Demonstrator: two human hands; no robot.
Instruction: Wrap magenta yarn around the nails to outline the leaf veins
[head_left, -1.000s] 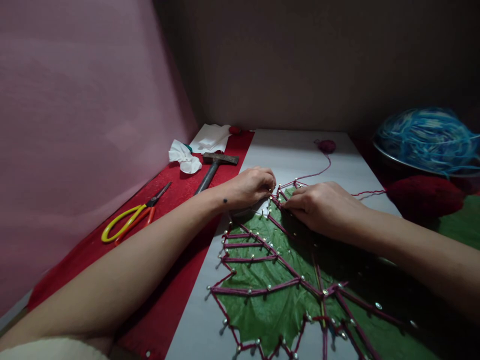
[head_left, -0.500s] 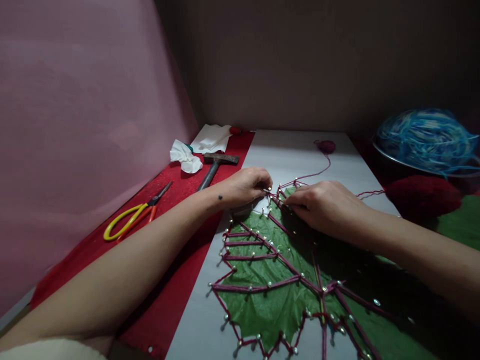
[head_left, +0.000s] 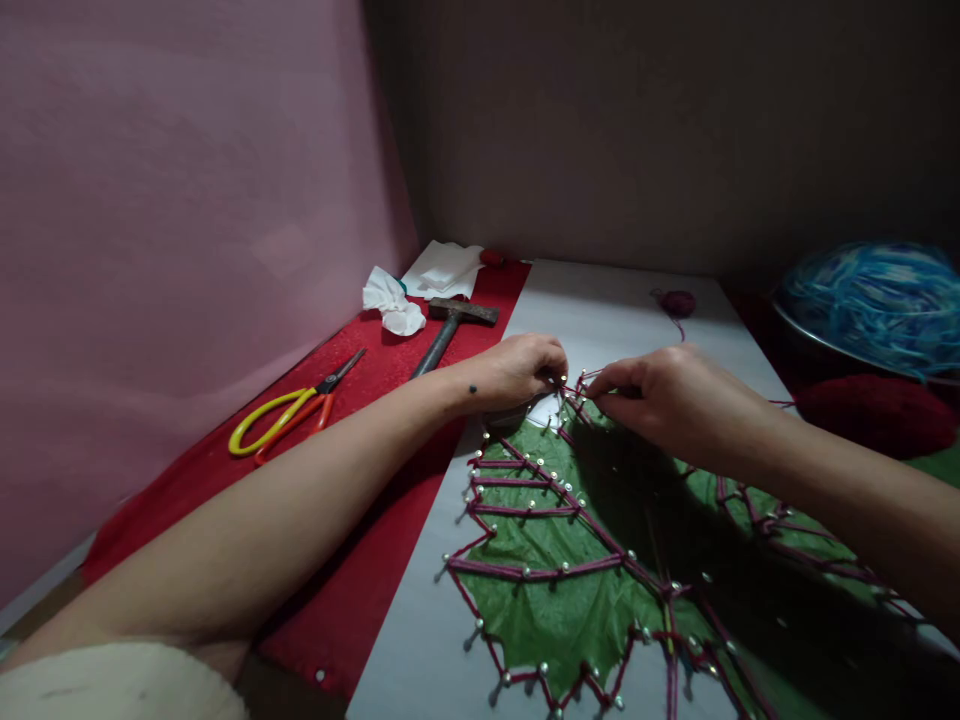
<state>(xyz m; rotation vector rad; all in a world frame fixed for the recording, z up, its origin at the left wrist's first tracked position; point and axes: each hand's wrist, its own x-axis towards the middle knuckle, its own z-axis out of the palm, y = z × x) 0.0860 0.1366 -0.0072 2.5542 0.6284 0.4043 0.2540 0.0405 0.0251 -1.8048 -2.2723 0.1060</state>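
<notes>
A large green leaf [head_left: 555,610] lies on a white board [head_left: 420,610], ringed and crossed by silver-headed nails [head_left: 565,569]. Purple-red yarn [head_left: 536,573] runs from nail to nail along its edge and veins. At the leaf's far tip, my left hand [head_left: 525,365] is closed, fingertips pinching the yarn beside a nail. Just to the right, my right hand [head_left: 667,395] is also closed in a pinch on the yarn, thumb and forefinger together. A short strand spans the two sets of fingertips. Farther back on the board sits a small purple yarn ball [head_left: 679,303].
On the red cloth [head_left: 360,560] at left lie yellow-and-orange-handled scissors [head_left: 300,410], a hammer [head_left: 442,335], crumpled tissue [head_left: 394,300] and white paper [head_left: 446,270]. A metal bowl [head_left: 832,350] of blue yarn [head_left: 874,305] and a dark red yarn ball [head_left: 874,412] stand at right.
The view has shifted, so everything sits farther right. My right hand has drawn back a little from over the leaf towards the tip, near the left fingertips. The left hand stays at its nail.
</notes>
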